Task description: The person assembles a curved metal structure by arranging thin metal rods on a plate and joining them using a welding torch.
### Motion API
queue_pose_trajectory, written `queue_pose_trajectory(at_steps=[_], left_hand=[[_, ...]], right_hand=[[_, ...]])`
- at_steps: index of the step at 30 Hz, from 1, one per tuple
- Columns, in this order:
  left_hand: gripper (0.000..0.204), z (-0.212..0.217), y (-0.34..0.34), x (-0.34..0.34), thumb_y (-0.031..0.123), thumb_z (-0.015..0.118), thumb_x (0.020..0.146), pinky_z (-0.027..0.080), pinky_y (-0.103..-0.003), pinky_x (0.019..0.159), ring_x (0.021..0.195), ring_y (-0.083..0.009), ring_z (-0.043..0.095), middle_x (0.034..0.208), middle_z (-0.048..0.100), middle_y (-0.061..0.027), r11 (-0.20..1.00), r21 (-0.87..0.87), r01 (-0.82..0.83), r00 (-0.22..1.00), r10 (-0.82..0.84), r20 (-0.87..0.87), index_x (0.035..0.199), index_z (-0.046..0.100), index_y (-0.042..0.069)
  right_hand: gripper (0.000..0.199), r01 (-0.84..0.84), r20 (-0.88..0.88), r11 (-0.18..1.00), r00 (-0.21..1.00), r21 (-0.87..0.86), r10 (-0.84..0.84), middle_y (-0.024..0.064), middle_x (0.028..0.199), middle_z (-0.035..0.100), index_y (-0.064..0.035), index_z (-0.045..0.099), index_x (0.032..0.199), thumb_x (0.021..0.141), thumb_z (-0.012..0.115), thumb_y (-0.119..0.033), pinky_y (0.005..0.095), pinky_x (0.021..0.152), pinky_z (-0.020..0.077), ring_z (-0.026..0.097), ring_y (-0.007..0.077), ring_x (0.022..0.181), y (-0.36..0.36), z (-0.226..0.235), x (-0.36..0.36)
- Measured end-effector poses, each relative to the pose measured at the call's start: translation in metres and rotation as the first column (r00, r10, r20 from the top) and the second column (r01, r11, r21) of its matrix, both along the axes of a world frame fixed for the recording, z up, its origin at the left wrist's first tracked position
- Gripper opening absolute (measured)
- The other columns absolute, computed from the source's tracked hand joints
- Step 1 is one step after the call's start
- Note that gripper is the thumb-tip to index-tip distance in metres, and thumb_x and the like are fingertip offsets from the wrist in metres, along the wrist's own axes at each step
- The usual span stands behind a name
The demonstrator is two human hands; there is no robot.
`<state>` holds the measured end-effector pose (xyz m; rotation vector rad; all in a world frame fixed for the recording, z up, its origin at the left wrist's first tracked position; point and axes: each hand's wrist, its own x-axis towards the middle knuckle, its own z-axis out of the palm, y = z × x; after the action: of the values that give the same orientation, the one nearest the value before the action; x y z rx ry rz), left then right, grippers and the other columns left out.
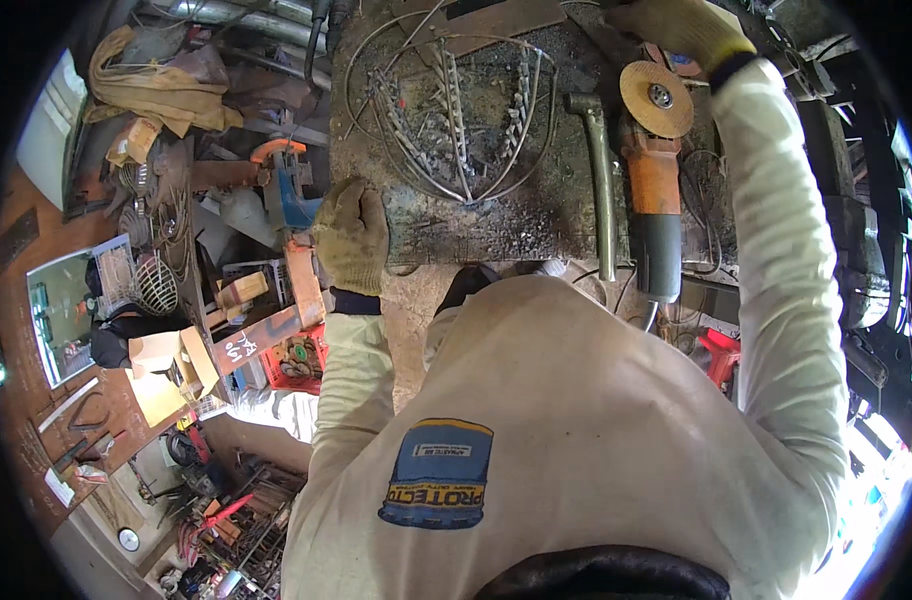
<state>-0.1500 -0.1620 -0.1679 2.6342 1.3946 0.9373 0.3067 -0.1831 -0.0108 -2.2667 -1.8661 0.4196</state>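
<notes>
My left hand (352, 238), in a tan work glove, is at the left edge of the blackened workbench (416, 225). Its fingers look curled together, and whatever is under them is hidden. My right hand (681, 28), gloved too, reaches to the bench's far right side by dark metal pieces; the top edge cuts it off and its grip does not show. Below it lies an angle grinder (653, 185) with an orange and grey body and a tan disc (657, 98). Left of that is a metal bar (600, 190). A bent-rod wire frame (464, 130) with toothed strips rests mid-bench.
A blue and orange clamp-like tool (291, 190) is beside my left hand. Left of the bench are a brown cloth (156, 80), an open cardboard box (174, 360) and a red crate (298, 360). Something red (718, 355) sits below the grinder. Dark grit covers the bench.
</notes>
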Motion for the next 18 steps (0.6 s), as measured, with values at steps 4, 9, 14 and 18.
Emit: queue_pose_trajectory(at_steps=[4,9,14,18], left_hand=[[0.014,0.002,0.000,0.000,0.012,0.072,0.090,0.058,-0.046,0.084,0.095,-0.0383,0.072,0.105,0.075,-0.0161,1.000,0.021,0.023,0.999,-0.024,0.039,0.103,0.075,0.005],[0.015,0.004,-0.003,0.001,0.012,0.072,0.090,0.058,-0.046,0.085,0.095,-0.0382,0.072,0.106,0.075,-0.0163,0.999,0.023,-0.029,0.999,0.030,-0.032,0.104,0.074,0.006],[0.014,0.006,0.001,0.001,0.012,0.073,0.089,0.058,-0.045,0.087,0.096,-0.0368,0.072,0.107,0.075,-0.0144,1.000,0.005,0.018,0.995,-0.018,-0.098,0.103,0.075,0.008],[0.012,0.012,0.002,-0.001,0.011,0.070,0.093,0.057,-0.046,0.093,0.103,-0.0371,0.071,0.111,0.074,-0.0189,0.981,0.087,0.175,0.960,-0.150,-0.235,0.104,0.075,0.006]], right_hand=[[0.037,0.220,-0.540,0.917,0.841,0.332,-0.007,0.0070,0.113,0.074,-0.0067,0.068,0.136,0.101,0.064,-0.018,0.0310,0.085,0.0561,0.069,0.0162,0.095,-0.071,-0.052,0.031],[0.035,0.684,-0.876,0.710,0.432,0.166,-0.212,0.0028,0.107,0.069,0.0010,0.065,0.137,0.108,0.059,-0.017,0.0243,0.082,0.0526,0.063,0.0096,0.090,-0.172,-0.085,0.001],[0.031,0.844,-0.977,0.536,0.114,0.000,-0.179,0.0000,0.089,0.065,-0.0002,0.064,0.133,0.108,0.057,-0.017,0.0229,0.065,0.0458,0.058,0.0079,0.073,-0.227,-0.103,-0.035],[0.033,0.803,-0.844,0.567,0.424,0.184,-0.328,0.0064,0.083,0.070,-0.0036,0.066,0.133,0.101,0.056,-0.006,0.0281,0.070,0.0522,0.066,0.0166,0.077,-0.250,-0.135,-0.058]])
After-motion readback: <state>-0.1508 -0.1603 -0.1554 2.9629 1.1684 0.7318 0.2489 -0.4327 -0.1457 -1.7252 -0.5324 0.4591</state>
